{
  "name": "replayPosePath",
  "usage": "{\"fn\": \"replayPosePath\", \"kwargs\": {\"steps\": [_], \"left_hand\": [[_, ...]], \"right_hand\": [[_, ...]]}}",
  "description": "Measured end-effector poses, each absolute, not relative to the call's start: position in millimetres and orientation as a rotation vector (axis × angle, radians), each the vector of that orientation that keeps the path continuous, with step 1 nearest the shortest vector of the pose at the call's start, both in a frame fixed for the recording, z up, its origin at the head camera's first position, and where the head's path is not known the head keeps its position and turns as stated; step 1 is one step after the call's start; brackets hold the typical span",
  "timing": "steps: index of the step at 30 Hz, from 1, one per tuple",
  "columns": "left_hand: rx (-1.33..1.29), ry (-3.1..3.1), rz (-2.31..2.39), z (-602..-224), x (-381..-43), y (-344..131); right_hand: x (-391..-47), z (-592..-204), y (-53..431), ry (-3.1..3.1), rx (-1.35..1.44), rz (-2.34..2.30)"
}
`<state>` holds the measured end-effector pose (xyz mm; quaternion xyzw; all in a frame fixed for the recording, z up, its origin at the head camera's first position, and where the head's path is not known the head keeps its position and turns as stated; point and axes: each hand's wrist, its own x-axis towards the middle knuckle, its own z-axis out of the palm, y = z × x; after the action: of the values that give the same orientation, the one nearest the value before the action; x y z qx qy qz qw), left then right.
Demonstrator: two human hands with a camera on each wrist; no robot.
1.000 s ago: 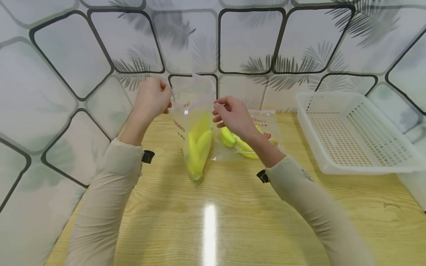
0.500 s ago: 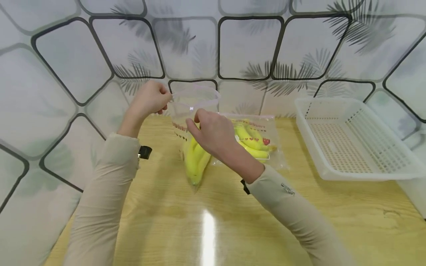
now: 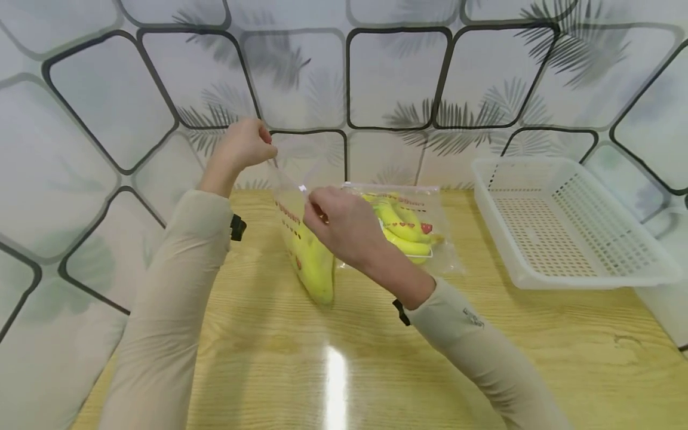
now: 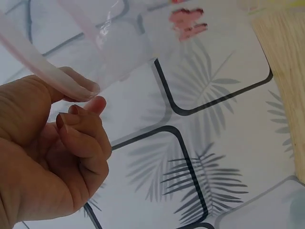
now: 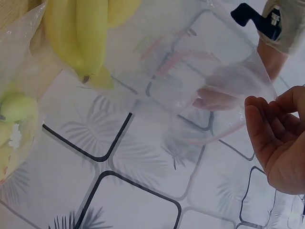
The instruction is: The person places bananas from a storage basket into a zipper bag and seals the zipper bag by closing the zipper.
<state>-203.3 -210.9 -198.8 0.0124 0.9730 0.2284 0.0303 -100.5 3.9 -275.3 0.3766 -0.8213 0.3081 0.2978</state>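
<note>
My left hand pinches the upper left corner of a clear zip bag with red print. In the left wrist view, its thumb and forefinger hold the pinkish zip strip, while the other fingers curl loosely. My right hand pinches the bag's opposite top edge, fingertips and thumb meeting on the film in the right wrist view. A white slider shows on the strip between the hands. Bananas hang low inside the bag, their tips close over the table.
A second printed zip bag holding bananas lies flat on the wooden table, partly behind my right hand. Farther right stands a white perforated plastic basket. A patterned cloth wall rises behind the table.
My right hand has moved left and now holds the bag's top edge. The round mouth has been drawn narrower, and the bananas have tilted. My left hand keeps its hold, nearly in place.
</note>
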Motion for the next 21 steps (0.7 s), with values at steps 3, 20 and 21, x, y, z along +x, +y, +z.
{"fn": "replayPosePath", "kwargs": {"steps": [3, 20, 21], "left_hand": [[-0.041, 2.983, 0.754, -206, -207, -219], [0.188, 2.486, 1.699, -257, -186, -280], [0.212, 2.471, 1.723, -259, -181, -284]], "right_hand": [[-97, -276, 15, -2.190, 0.948, 0.877], [-97, -285, 69, -2.185, 0.666, 1.496], [-97, -285, 71, -2.195, 0.647, 1.545]]}}
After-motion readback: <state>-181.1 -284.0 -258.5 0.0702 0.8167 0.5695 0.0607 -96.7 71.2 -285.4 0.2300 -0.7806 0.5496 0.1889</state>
